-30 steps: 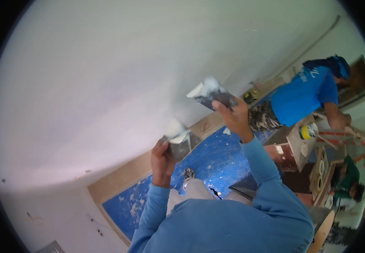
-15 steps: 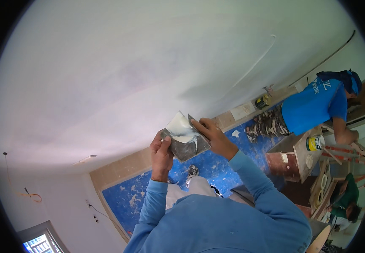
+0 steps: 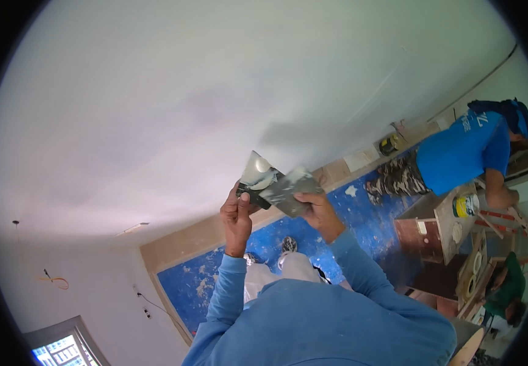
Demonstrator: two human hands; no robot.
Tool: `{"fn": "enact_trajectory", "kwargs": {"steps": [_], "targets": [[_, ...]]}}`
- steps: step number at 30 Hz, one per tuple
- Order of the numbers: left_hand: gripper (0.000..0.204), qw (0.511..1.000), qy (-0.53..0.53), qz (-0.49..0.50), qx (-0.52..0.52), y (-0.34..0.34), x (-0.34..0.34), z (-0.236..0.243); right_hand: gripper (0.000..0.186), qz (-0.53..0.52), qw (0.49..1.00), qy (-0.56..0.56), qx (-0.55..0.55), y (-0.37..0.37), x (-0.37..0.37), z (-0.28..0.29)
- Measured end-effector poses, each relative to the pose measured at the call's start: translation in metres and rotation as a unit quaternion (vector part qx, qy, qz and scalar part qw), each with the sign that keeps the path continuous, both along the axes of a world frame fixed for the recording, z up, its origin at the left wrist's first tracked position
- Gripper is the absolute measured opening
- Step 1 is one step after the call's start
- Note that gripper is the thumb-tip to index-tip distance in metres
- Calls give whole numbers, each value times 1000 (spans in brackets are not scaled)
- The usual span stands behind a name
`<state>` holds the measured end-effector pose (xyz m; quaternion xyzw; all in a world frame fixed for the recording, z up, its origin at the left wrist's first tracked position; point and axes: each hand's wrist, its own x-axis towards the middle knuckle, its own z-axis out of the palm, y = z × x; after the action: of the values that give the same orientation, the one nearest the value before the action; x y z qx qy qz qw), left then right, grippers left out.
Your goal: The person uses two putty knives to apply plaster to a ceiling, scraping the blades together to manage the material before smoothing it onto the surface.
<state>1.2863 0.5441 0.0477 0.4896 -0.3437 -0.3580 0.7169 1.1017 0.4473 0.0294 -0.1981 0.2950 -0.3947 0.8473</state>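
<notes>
My left hand (image 3: 236,222) grips a putty knife (image 3: 254,166) by its dark lower part, fingers and thumb wrapped round it. White putty (image 3: 262,166) is smeared on this blade. In my right hand (image 3: 320,215) is a second broad putty knife (image 3: 295,190), its grey face streaked with white. The right blade overlaps the lower right part of the left one, and its handle is hidden by my fingers. Both tools are held up in front of the pale wall (image 3: 172,110).
Blue floor covering (image 3: 193,277) with white spatters lies below my feet. On the right, a person in a blue shirt (image 3: 462,152) stands by a wooden bench (image 3: 444,222) with a paint bucket (image 3: 466,206). Another bucket (image 3: 389,144) is near the wall; a person in green (image 3: 506,283) is farther off.
The right putty knife has turned so its broad face shows, and it now overlaps the left blade's lower right. Less white putty shows on the left blade. My right hand has lowered slightly.
</notes>
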Motion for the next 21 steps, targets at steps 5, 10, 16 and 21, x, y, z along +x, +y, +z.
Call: {"fn": "enact_trajectory", "kwargs": {"steps": [5,10,16,21], "targets": [[52,911,-408,-65,6,11,2,19,45,-6,999,-42,-20,-1,-2,-1],[53,860,-500,-101,35,12,12,28,44,16,996,-84,-21,-7,-5,-3],[39,849,-515,22,114,27,33,-82,45,-6,989,-140,-37,-41,-16,-31],[27,972,-28,74,221,58,31,-92,37,-94,994,-60,16,-72,-59,-99]]}}
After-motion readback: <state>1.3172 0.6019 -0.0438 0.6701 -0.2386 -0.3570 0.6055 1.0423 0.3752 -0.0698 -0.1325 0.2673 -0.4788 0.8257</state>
